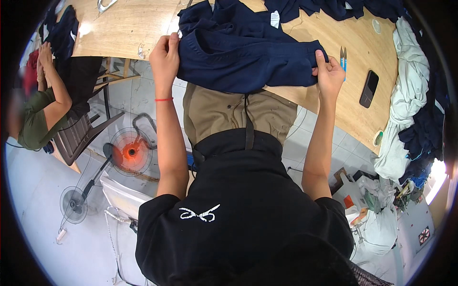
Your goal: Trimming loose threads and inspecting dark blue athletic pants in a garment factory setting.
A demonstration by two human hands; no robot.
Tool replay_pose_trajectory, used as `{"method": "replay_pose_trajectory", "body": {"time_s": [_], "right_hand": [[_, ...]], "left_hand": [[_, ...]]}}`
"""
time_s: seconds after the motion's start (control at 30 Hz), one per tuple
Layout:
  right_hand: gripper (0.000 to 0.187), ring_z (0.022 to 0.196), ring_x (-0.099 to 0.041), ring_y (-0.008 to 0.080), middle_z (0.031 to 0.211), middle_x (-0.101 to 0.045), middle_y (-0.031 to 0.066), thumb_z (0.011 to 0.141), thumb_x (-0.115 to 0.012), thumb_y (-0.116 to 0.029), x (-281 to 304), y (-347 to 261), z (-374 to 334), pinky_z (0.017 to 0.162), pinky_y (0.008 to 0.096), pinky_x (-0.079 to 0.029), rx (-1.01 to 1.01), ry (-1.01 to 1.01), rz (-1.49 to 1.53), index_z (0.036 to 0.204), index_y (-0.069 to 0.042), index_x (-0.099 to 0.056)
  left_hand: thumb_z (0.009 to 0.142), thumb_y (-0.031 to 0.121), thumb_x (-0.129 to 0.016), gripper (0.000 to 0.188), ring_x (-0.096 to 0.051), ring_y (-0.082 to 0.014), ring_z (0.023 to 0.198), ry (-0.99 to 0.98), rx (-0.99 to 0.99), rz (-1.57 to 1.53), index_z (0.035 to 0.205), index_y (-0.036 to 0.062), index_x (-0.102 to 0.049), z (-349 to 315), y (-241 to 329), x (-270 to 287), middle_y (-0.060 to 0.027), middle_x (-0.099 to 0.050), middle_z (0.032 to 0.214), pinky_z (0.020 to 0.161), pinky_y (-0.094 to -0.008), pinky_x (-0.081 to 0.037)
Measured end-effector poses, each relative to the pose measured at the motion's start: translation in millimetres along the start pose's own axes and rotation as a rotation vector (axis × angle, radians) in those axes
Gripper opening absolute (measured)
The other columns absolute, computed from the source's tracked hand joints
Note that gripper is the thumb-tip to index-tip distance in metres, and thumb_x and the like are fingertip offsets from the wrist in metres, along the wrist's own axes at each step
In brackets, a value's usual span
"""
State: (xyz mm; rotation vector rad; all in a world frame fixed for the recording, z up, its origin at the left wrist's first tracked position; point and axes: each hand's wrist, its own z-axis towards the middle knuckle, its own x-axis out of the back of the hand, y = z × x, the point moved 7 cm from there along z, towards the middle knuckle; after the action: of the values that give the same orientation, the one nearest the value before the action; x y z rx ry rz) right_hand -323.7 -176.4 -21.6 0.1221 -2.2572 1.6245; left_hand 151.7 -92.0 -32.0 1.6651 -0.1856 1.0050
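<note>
The left hand (164,56) is pinching the left end of a dark navy-blue cloth garment (248,64) between thumb and fingers, while the right hand (330,74) is pinching its right end; the cloth is lying across the near edge of a pale wooden table (353,114). The person is seemingly spreading the garment straight, and the next move is probably calling for even tension from both sides. Blue-handled metal snips (343,66) and a black rectangular phone (369,89) are resting toward the table's right edge.
</note>
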Motion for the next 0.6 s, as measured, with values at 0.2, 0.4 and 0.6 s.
{"method": "replay_pose_trajectory", "body": {"time_s": [0.2, 0.4, 0.6], "right_hand": [[0.033, 0.057, -0.061, 0.0067, 0.066, -0.067, 0.0029, 0.097, -0.083, -0.02, 6, -9, -9, 0.058, 0.0214, -0.048, 0.188, 0.07, 0.007, 0.108, 0.009, -0.071], [0.025, 0.067, -0.065, 0.009, 0.081, -0.073, 0.0069, 0.097, -0.081, -0.012, 6, -36, -27, 0.063, 0.0219, -0.051, 0.322, 0.213, -0.057, 0.114, 0.004, -0.074], [0.021, 0.122, -0.061, 0.0312, 0.11, -0.074, 0.0066, 0.09, -0.081, -0.019, -82, -124, -73, 0.11, 0.0469, -0.039, 0.986, -0.079, -0.604, 0.109, -0.01, -0.079]], "left_hand": [[0.101, 0.021, -0.078, 0.028, -0.067, -0.0071, 0.086, -0.034, 0.105, -0.51, 0.115, -0.0031, -0.076, -24, 11, 9, -0.0049, -0.076, 0.099, 0.077, -0.025, -0.054], [0.091, 0.017, -0.085, 0.026, -0.07, -0.0231, 0.099, 0.217, -0.204, -0.097, 0.113, 0.006, -0.078, -34, 73, 30, -0.0095, -0.075, 0.106, 0.083, -0.0366, -0.056], [0.087, 0.026, -0.083, 0.031, -0.063, -0.0281, 0.117, -0.112, -0.629, 0.098, 0.113, 0.0099, -0.078, -68, 180, -60, -0.0072, -0.072, 0.12, 0.102, -0.0441, -0.044]]}}
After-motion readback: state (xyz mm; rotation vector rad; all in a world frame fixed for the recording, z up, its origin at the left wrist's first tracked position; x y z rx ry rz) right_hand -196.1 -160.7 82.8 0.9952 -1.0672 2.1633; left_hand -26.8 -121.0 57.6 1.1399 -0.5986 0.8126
